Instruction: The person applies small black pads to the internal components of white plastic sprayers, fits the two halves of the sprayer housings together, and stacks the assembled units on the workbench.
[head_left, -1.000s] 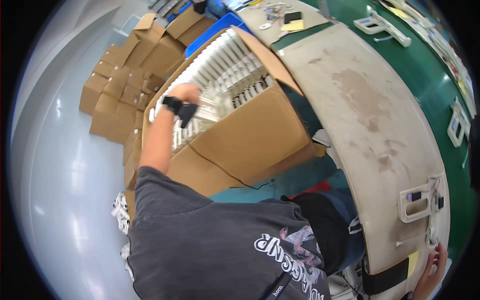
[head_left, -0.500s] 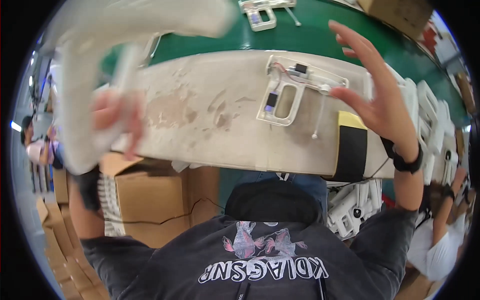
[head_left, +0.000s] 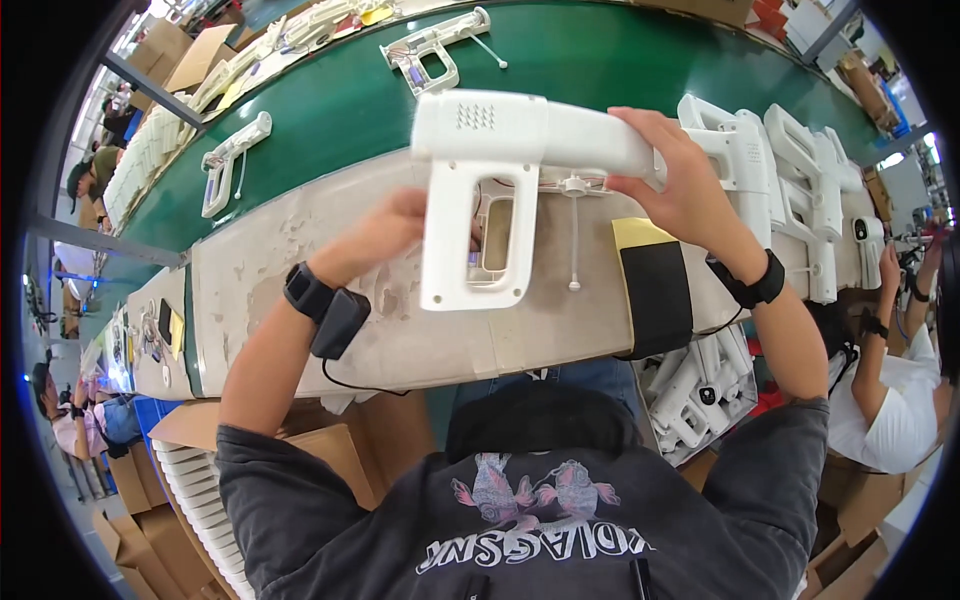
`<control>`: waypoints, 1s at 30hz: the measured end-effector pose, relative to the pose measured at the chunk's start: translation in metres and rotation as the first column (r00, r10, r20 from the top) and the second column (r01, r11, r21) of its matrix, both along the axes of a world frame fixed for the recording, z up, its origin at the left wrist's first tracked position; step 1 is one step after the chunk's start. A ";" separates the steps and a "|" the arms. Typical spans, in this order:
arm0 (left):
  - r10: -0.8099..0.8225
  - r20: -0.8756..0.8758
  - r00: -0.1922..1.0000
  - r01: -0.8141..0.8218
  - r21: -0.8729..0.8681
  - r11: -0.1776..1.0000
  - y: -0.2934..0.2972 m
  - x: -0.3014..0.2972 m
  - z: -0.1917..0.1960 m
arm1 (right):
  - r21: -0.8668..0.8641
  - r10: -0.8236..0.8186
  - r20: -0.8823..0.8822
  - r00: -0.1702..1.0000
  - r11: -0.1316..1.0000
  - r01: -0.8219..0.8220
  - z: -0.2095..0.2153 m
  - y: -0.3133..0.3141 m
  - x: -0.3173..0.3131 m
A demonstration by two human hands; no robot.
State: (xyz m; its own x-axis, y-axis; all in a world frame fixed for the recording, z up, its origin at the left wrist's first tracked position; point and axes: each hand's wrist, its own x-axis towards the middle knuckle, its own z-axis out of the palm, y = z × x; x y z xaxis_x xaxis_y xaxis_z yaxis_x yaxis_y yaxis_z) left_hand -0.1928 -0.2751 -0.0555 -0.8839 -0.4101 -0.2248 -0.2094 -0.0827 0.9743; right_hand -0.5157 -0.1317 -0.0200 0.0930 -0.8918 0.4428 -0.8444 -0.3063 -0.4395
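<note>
A white gun-shaped plastic shell half (head_left: pixel 452 190) hangs over the bench, its outer face up. My right hand (head_left: pixel 680 180) pinches its barrel end, fingers above and thumb below. My left hand (head_left: pixel 392 228) is smeared by motion beside the handle; its fingertips are hidden behind the shell. Beneath lies the matching open half (head_left: pixel 497 235), mostly covered, with some wires showing through the handle opening. A thin white rod (head_left: pixel 574 245) with a small knob sticks out from it toward me.
A black pad on yellow backing (head_left: pixel 655 285) lies right of centre. Finished-looking white gun-shaped housings (head_left: pixel 745 165) are stacked at the right. More open halves (head_left: pixel 430 60) rest on the green conveyor (head_left: pixel 330 125). Cardboard boxes (head_left: pixel 330 450) stand below left; a co-worker (head_left: pixel 890 410) sits at right.
The shell half has swung from the upper left to above the open half. My right hand has come down and closed on its barrel end; my left hand has moved right.
</note>
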 end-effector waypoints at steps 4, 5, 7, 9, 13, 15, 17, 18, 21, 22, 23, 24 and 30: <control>0.518 -0.065 0.853 -0.485 -0.468 0.739 -0.045 0.006 -0.013 | 0.125 0.036 0.025 0.999 0.991 -0.039 -0.032 -0.015 -0.014; 0.520 -0.059 0.852 -0.485 -0.463 0.742 -0.045 0.004 -0.018 | 0.128 0.012 0.008 1.000 0.992 -0.013 -0.036 -0.018 -0.015; 0.284 -0.269 0.920 -0.382 -0.776 0.501 -0.031 -0.015 -0.016 | 0.140 -0.005 -0.006 1.000 0.990 0.006 -0.042 -0.023 -0.018; 0.224 -0.219 0.950 -0.310 -0.767 0.562 -0.030 -0.027 -0.023 | 0.163 -0.012 -0.050 0.999 0.986 0.020 -0.044 -0.026 -0.021; 0.159 -0.123 0.980 -0.200 -0.673 0.712 -0.032 -0.038 -0.030 | 0.228 0.013 0.030 0.999 0.974 -0.020 -0.049 -0.028 -0.022; 0.153 -0.077 0.985 -0.164 -0.674 0.720 -0.036 -0.040 -0.031 | 0.185 0.034 -0.013 0.999 0.982 -0.031 -0.054 -0.029 -0.023; 0.198 -0.104 0.975 -0.219 -0.620 0.753 -0.039 -0.040 -0.032 | 0.195 0.012 -0.025 1.000 0.981 -0.007 -0.055 -0.029 -0.023; 0.197 -0.099 0.975 -0.216 -0.620 0.755 -0.041 -0.039 -0.033 | 0.201 0.002 -0.037 0.999 0.980 0.006 -0.055 -0.030 -0.022; 0.180 -0.065 0.982 -0.180 -0.625 0.760 -0.045 -0.039 -0.035 | 0.232 0.005 -0.035 0.999 0.973 0.003 -0.054 -0.032 -0.022; 0.192 -0.087 0.978 -0.205 -0.606 0.768 -0.043 -0.041 -0.036 | 0.235 0.006 -0.029 1.000 0.972 0.001 -0.057 -0.032 -0.023; 0.206 -0.108 0.973 -0.229 -0.587 0.777 -0.041 -0.041 -0.037 | 0.238 -0.003 -0.015 1.000 0.971 0.006 -0.061 -0.032 -0.023; 0.202 -0.108 0.973 -0.227 -0.584 0.779 -0.040 -0.043 -0.037 | 0.241 -0.017 -0.009 1.000 0.970 0.018 -0.062 -0.031 -0.024; 0.207 -0.116 0.971 -0.234 -0.615 0.753 -0.035 -0.046 -0.029 | 0.274 -0.026 0.046 0.999 0.962 0.012 -0.049 -0.031 -0.026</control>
